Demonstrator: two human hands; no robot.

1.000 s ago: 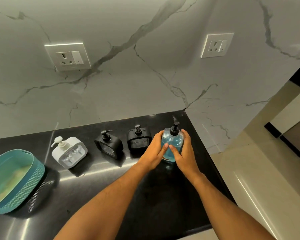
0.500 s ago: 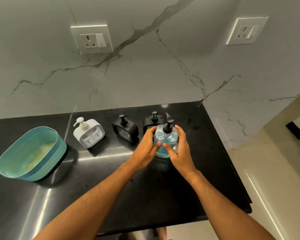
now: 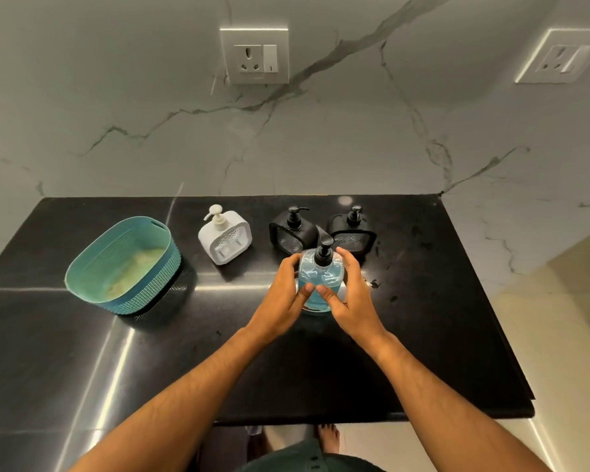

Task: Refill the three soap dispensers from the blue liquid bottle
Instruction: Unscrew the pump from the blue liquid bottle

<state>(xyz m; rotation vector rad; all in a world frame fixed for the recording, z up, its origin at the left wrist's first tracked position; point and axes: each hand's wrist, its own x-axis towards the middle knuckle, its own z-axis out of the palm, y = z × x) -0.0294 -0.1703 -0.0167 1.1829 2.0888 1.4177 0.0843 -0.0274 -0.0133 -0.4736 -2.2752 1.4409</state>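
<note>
The blue liquid bottle (image 3: 318, 284), pump still on, stands upright on the black counter (image 3: 423, 335), gripped from both sides: left hand (image 3: 284, 303) and right hand (image 3: 353, 301) curl around it, thumbs meeting in front. Just beyond the hands stand two black dispensers (image 3: 289, 229) (image 3: 352, 229), with the white dispenser (image 3: 225, 237) and teal basket (image 3: 123, 264) further left.

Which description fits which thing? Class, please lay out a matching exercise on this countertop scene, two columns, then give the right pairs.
Things:
1. blue liquid bottle
2. white dispenser
3. basket
4. wall socket

Descriptions:
A. stands left of the two black dispensers
B. gripped by the left hand and right hand
C. on the marble wall
D. teal, at the counter's left

Pairs: 1-B, 2-A, 3-D, 4-C
</note>
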